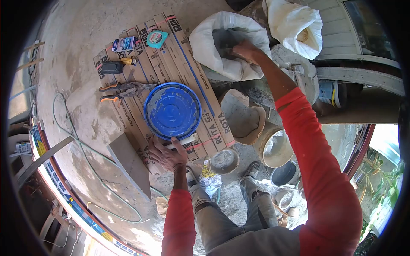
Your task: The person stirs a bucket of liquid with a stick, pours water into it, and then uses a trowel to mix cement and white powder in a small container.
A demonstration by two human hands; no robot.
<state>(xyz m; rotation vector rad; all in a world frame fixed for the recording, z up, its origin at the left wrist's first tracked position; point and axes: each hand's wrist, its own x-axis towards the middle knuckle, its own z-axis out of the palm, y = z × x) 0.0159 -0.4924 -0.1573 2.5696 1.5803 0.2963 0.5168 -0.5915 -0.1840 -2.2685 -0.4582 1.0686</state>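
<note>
My right hand (pixel 247 52) reaches into the mouth of a large white sack (pixel 205 47) holding grey powder (pixel 225 39). Its fingers look curled, and shadow hides what they hold, if anything. My left hand (pixel 168 156) rests with fingers apart on the stacked cardboard boxes (pixel 205 112), its fingertips at the near edge of a round blue lid (pixel 172 112). A pale strip (pixel 184 142) lies beside that thumb, partly covered. Left of the lid are orange-handled pliers or cutters (pixel 124 89).
A teal tape measure (pixel 157 39), a small packet (pixel 124 44) and a dark block-like object (pixel 112 67) lie on the boxes. A second white sack (pixel 294 25) stands at the back right. Buckets (pixel 275 147) and a torn container (pixel 242 116) sit below. A green hose (pixel 81 143) crosses the floor.
</note>
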